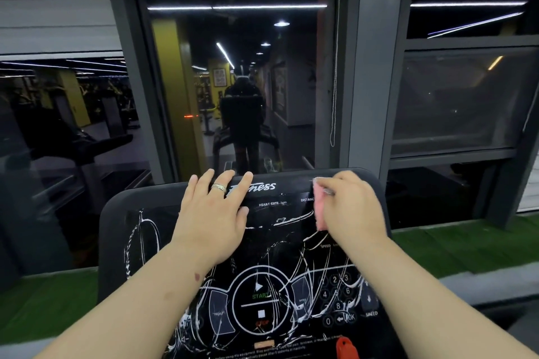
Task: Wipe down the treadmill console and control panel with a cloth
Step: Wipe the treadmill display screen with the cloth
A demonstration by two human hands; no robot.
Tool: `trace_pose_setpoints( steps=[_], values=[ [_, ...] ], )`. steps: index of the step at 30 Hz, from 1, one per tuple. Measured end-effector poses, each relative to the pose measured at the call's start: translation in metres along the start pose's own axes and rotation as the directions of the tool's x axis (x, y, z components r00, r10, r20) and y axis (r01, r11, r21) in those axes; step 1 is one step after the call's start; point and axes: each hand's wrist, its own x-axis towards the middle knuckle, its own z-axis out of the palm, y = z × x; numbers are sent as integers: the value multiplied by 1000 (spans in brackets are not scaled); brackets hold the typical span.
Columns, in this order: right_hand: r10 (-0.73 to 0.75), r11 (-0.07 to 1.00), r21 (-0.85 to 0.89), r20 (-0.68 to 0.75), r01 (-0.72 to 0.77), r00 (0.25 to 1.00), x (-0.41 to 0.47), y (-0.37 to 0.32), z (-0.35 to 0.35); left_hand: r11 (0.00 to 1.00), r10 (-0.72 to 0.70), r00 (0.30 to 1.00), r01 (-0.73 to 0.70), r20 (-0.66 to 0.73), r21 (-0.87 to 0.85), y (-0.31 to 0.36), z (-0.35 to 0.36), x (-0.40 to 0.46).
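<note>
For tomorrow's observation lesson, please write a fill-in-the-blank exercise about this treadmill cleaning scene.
1. The right hand holds a ____ cloth.
2. The left hand lies flat and wears a ____.
3. White ____ marks cover the console.
4. Low on the console sits a ____ clip.

Answers: pink; ring; scribble; red

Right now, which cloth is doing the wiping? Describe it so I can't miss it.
Start at the black treadmill console, scrawled with white marks. At its upper right corner, the right hand presses a small pink cloth against the panel near the distance readout. It is the only pink, soft thing there; the red clip sits far lower, at the bottom edge.
</note>
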Motion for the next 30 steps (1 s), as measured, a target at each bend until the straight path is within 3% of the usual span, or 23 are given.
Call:
trace_pose_setpoints(
  steps=[4,7,11,17,21,25,27,30],
  values=[
    [41,996,-73,-36,-44,999,-1,-15,13,1000,-11,1000,11,-1,5,3,1,0],
    [6,1000,6,54,-7,999,-4,-22,13,1000,-11,1000,11,-1,-4,2,0,0],
    [92,993,70,-24,-91,995,2,-1,0,1000,-17,1000,17,-2,4,3,-1,1],
    [60,996,61,102,-66,993,-8,-24,4,1000,-15,1000,15,7,-5,2,-2,0],
    [149,987,55,-11,-148,989,0,-2,-7,1000,-24,1000,24,6,10,5,-1,1],
    [75,995,57,62,-79,995,-8,-23,7,1000,-21,1000,21,7,7,3,1,0],
    [111,991,68,78,-116,991,-4,-14,-3,1000,-17,1000,17,12,2,1,1,0],
    [177,980,95,-10,-175,984,0,-2,-9,1000,-29,1000,29,11,0,4,1,1]
  ],
)
